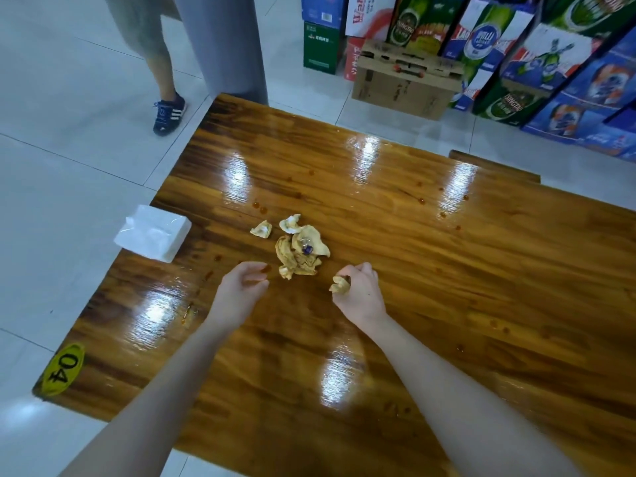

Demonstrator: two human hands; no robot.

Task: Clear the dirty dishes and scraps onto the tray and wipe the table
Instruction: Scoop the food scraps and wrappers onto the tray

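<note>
Head view: your two bare arms reach up from the bottom of the frame across a glossy wooden table (413, 270), and your hands sit near its middle. Your right hand (359, 290), just right of centre, has its fingers curled round a peel scrap (339, 284) and grips it close above the tabletop. Your left hand (246, 284), left of centre, hovers with its fingers loosely curled and nothing visible in them, just beside the near edge of the scrap pile (301, 251).

The pile is a heap of pale yellow-brown peels lying on the wood between and just beyond both hands. A small purple object (308, 249) rests on top of it, too small to identify. Up and to the left, one loose peel (261, 229) lies apart from the heap, while a curled peel (289, 222) touches its top edge. Reddish-brown drops (260, 207) dot the wood above the peels and further right.

A white tissue pack (153, 233) sits at the table's left edge, partly over it. A yellow sticker (63, 368) reading 04 marks the lower-left corner.

In the upper left of the frame, a person's leg in a dark blue sneaker (169, 113) stands on white tile beside a grey pillar (227, 43). In the upper right, a cardboard box (406, 80) sits in front of stacked beer cartons (550, 63). A wooden bench (494, 165) shows beyond the table's far edge on the right.
</note>
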